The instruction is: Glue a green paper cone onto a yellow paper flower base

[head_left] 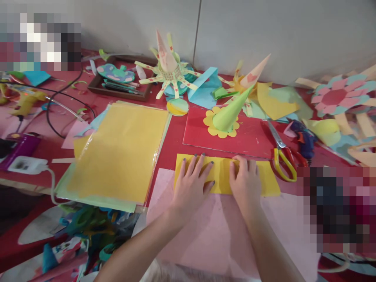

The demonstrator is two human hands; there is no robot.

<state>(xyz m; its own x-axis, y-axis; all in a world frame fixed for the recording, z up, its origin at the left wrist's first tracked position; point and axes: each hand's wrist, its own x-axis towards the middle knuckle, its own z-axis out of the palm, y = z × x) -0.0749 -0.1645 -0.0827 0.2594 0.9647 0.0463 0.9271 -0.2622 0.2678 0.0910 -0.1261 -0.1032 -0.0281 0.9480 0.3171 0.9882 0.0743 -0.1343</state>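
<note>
A yellow paper strip [220,184] lies crosswise on a large pink sheet [205,239] in front of me. My left hand [192,184] rests flat on the strip's left part, fingers spread. On its right part lies my right hand [246,180], fingers closer together and a little bent, with nothing seen in them. Just beyond the strip is a red board [194,133]. On it stands a green paper cone [230,115] with a yellow scalloped base [208,119]. Scissors [280,150] with yellow and red handles lie right of the strip.
Stacked yellow sheets [120,152] in clear plastic lie left. A blue glue gun [305,141] is at right, a yellow glue gun [28,103] at far left. Behind are a brown tray [96,86], a pink-tipped paper cone [166,55] and a paper flower [335,96].
</note>
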